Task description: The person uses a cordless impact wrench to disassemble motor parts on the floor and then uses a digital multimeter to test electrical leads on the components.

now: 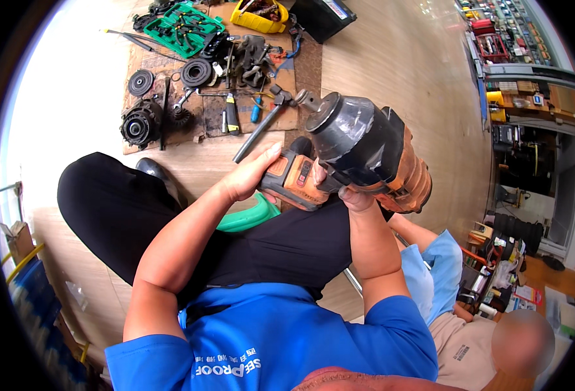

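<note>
A large black and orange cordless impact wrench (359, 140) is held up over my lap, its square drive pointing to the upper left. My right hand (356, 195) wraps round its handle; the motor housing partly hides those fingers. My left hand (252, 174) grips the orange and black battery pack (295, 179) at the foot of the handle, thumb on top and the other fingers mostly out of sight underneath. Just beyond my left hand lies a long steel bar (260, 132) with a jointed head. A utility knife (231, 115) and a blue-handled screwdriver (256, 109) lie farther off.
Cardboard (206, 120) on the floor carries an alternator (141, 124), pulleys (196, 73) and loose parts. Beyond are a green tool case (186, 29), a yellow container (261, 23) and a black car battery (320, 23). Another person (444, 264) sits close on my right.
</note>
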Tool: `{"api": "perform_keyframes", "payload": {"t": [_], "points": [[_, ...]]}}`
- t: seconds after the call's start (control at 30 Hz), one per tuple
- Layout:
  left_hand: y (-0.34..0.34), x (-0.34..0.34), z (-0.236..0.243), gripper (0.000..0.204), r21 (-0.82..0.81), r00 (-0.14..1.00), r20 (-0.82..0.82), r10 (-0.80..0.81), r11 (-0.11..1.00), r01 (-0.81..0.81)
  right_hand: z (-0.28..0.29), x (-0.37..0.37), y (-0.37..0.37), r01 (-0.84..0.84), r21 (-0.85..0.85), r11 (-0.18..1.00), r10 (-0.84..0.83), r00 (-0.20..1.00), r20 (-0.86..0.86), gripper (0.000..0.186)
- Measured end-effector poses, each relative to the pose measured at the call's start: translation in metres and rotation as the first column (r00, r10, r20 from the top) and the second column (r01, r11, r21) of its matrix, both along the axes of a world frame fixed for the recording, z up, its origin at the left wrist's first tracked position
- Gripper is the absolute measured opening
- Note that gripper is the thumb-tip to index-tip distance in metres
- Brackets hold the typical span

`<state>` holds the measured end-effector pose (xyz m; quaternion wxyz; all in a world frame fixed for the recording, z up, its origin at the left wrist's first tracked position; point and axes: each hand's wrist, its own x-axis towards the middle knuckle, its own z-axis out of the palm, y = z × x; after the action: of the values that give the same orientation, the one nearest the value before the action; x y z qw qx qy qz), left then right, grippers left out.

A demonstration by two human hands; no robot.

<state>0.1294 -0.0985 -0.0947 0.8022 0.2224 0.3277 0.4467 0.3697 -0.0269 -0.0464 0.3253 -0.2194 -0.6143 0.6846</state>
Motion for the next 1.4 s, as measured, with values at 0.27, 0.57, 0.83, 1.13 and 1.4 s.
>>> {"api": "perform_keyframes", "payload": {"t": [0.27, 0.57, 0.83, 1.13, 1.4], "points": [[-0.006, -0.006, 0.009, 0.048, -0.040, 0.999, 0.012, -0.034, 0.999, 0.035, 0.054, -0.049, 0.006, -0.203, -0.128, 0.971, 0.178, 0.967, -0.180, 0.065], [-0.011, -0.012, 0.009, 0.061, 0.005, 0.994, -0.106, 0.000, 1.000, 0.000, 0.050, -0.055, -0.010, -0.113, -0.112, 0.987, 0.104, 0.991, -0.085, 0.083], [-0.015, -0.009, 0.028, 0.072, -0.063, 0.961, -0.275, -0.005, 0.998, -0.013, 0.050, -0.065, -0.003, -0.112, -0.222, 0.969, 0.080, 0.985, -0.150, 0.078], [-0.030, -0.007, 0.034, 0.091, -0.272, 0.978, -0.151, -0.141, 0.957, 0.096, 0.047, -0.068, 0.002, -0.145, -0.433, 0.890, 0.070, 0.980, -0.184, 0.069], [-0.032, -0.007, 0.034, 0.093, -0.323, 0.970, -0.203, -0.132, 0.944, 0.061, 0.037, -0.065, 0.004, -0.198, -0.463, 0.864, 0.102, 0.969, -0.224, 0.052]]}}
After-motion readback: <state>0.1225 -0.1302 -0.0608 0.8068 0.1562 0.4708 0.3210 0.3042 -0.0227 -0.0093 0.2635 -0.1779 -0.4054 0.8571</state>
